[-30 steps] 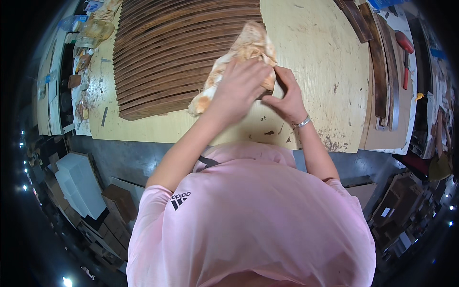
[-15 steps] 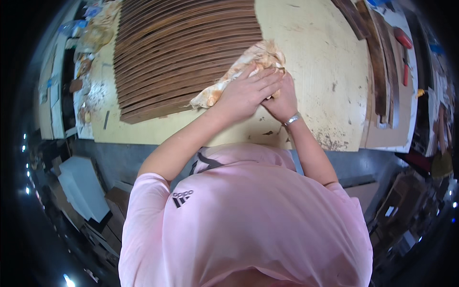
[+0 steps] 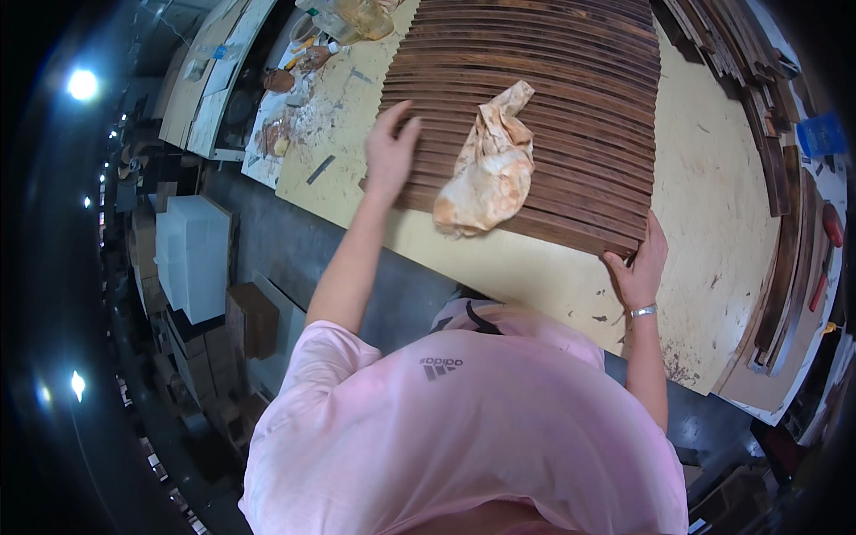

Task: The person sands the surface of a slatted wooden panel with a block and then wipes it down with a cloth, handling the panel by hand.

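A row of dark brown wooden slats (image 3: 571,107) lies side by side on the pale tabletop. On their near part rests a crumpled, brown-stained white rag (image 3: 489,183), touched by neither hand. My left hand (image 3: 390,153) is at the slats' left edge, thumb apart from the bent fingers, with nothing visible in it. At the near right corner, my right hand (image 3: 642,272) grips the slats' ends, thumb on the near side and fingers along the right side.
Plastic bottles (image 3: 361,18) and small clutter stand at the table's far left. A short dark strip (image 3: 321,169) lies left of the slats. More long wooden strips (image 3: 785,250) and a red-handled tool (image 3: 832,225) lie along the right. A white box (image 3: 192,259) stands beyond the table's left side.
Both hands have let go of the rag, which now lies on the slats. My left hand moved to the slats' left edge, my right to their near right corner. The view has turned left.
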Motion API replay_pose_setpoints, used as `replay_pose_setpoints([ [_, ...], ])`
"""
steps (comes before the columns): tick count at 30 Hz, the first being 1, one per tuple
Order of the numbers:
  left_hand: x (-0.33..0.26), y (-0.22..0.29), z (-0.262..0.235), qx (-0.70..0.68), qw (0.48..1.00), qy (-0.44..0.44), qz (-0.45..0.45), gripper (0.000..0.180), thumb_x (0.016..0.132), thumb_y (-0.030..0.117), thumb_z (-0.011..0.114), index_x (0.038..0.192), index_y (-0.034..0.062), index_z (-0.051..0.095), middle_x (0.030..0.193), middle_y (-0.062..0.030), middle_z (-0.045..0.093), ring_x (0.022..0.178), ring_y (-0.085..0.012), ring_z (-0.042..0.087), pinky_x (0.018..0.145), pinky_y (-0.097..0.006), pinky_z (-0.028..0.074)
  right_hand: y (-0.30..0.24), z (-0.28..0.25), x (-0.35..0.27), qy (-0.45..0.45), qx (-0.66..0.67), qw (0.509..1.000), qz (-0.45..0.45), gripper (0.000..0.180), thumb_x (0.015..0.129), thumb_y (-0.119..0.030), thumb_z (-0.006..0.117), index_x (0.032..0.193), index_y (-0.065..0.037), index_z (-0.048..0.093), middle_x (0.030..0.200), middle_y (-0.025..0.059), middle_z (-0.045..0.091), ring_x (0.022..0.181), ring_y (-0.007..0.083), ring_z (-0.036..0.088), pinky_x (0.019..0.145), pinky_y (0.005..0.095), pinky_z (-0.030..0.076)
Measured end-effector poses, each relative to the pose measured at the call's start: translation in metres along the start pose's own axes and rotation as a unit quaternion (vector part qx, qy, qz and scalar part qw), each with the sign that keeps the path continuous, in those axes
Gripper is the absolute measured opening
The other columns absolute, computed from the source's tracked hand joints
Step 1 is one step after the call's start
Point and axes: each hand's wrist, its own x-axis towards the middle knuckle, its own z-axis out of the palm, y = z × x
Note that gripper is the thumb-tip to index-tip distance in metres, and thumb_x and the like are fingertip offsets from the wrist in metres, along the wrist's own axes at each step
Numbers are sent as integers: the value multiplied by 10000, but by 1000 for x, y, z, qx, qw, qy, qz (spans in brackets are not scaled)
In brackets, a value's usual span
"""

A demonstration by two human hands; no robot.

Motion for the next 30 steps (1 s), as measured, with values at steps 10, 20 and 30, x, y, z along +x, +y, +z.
replay_pose_setpoints([
  [10,97,-107,-60,16,997,14,-72,238,897,67,646,1110,-8,721,930,-60,725,841,-106,632,799,-250,498,4,1,-1,-17,32,998,55,1080,617,-505,832,1449,38,407,1469,216,443,1331,414,402,1140,480,296],
  [20,244,-105,-40,-160,977,134,35,190,947,-21,572,1096,-3,688,994,-61,707,840,-121,660,780,-242,519,21,10,-16,-24,271,935,226,1225,451,-242,975,1483,16,367,1381,146,449,1315,291,438,1126,398,369],
  [30,396,-114,-151,-207,952,224,25,200,944,28,600,1128,13,676,979,-75,704,801,-142,658,726,-249,518,13,-3,-8,-78,263,898,344,1226,394,92,885,1492,-18,353,1343,71,540,1191,208,568,1009,342,523],
])
